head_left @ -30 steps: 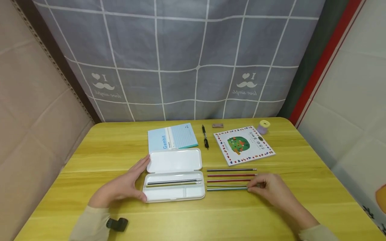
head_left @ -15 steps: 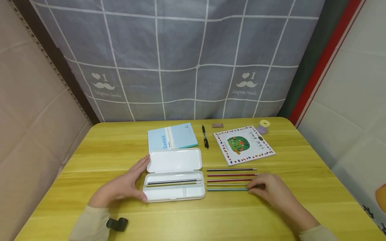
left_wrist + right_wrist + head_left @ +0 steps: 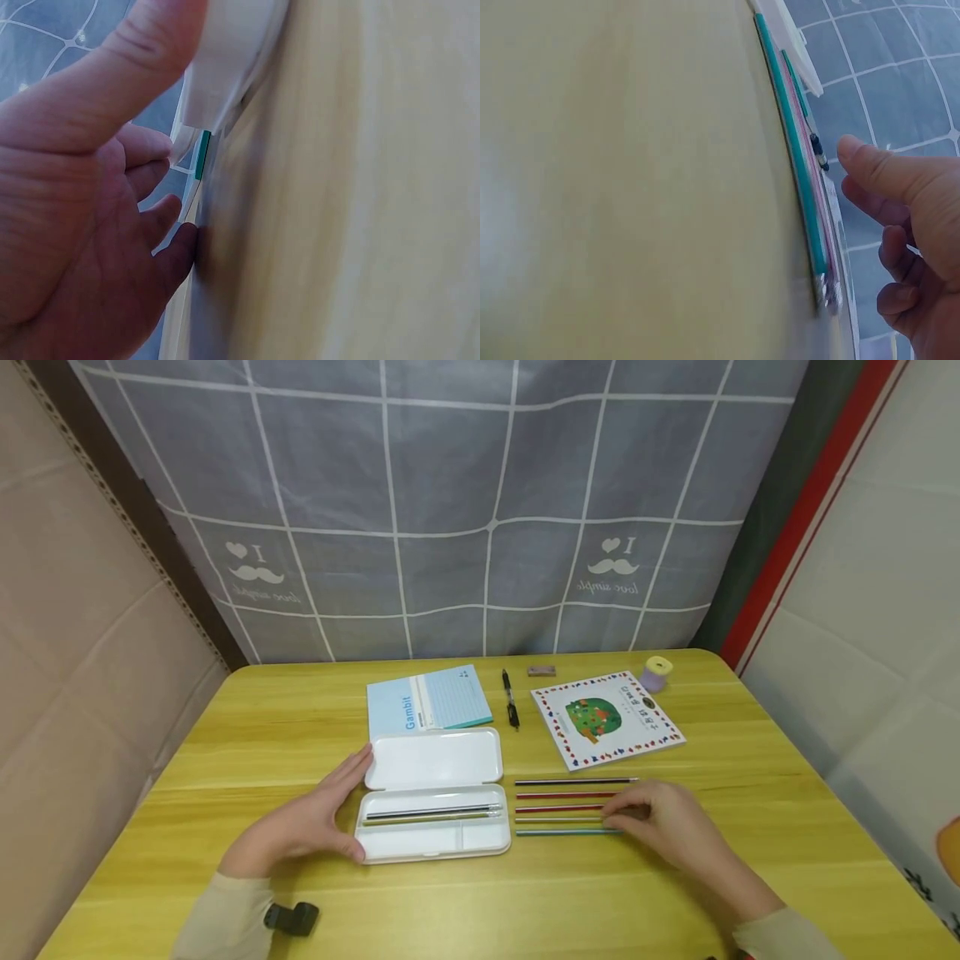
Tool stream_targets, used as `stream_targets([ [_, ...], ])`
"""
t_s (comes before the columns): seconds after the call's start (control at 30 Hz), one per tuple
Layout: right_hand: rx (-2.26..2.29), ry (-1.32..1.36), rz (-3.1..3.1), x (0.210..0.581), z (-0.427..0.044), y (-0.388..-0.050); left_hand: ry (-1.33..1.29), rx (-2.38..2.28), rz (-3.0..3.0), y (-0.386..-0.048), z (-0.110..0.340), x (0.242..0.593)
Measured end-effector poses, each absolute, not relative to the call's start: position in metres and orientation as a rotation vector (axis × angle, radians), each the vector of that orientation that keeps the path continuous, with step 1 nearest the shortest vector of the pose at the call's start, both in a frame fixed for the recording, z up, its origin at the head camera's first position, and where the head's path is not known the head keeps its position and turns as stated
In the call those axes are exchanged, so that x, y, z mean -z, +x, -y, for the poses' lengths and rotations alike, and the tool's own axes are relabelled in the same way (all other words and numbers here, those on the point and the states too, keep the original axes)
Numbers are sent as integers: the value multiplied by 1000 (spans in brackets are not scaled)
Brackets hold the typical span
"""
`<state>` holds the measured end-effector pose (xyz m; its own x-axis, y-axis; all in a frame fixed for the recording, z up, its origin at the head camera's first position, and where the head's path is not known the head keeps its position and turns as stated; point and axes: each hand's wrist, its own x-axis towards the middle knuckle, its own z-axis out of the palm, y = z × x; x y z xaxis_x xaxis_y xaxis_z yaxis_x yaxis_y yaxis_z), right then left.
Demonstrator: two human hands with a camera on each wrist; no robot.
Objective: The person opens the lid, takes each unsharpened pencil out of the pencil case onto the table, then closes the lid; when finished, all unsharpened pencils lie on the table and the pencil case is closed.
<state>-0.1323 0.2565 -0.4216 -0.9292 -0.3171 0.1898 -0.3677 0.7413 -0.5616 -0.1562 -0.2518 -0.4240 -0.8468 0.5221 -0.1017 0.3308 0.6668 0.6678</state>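
The white pencil case (image 3: 412, 841) lies with its lid (image 3: 437, 760) folded back, and several pencils (image 3: 431, 815) rest in its upper part. My left hand (image 3: 300, 827) is at its left side, thumb at the lower corner and fingers spread to the lid's edge. To the right of the case lie several pencils in a row: black (image 3: 570, 782), two red (image 3: 562, 809), gold (image 3: 558, 820) and teal (image 3: 562, 832). My right hand (image 3: 667, 831) hovers over their right ends, thumb and fingers apart with nothing between them in the right wrist view (image 3: 922, 225).
Behind the case lies a blue notebook (image 3: 390, 706), with a black pen (image 3: 511, 700) to its right. Farther right are an eraser (image 3: 542, 671), a white picture book (image 3: 600, 727) and a yellow-and-purple round object (image 3: 655, 674). A grey checked curtain (image 3: 450, 568) hangs behind the table.
My right hand has moved slightly up and left from the end of the teal pencil, over the row. My left hand stays at the case.
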Motion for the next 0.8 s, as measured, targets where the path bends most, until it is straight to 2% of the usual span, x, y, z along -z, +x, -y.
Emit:
stream_targets([
  [0.43,-970,722,2878,404,-184,-156,704,-970,-2609,-155,255,424],
  [0.8,-932,936,2936,411,-117,-170,725,-983,-2601,-156,254,426],
])
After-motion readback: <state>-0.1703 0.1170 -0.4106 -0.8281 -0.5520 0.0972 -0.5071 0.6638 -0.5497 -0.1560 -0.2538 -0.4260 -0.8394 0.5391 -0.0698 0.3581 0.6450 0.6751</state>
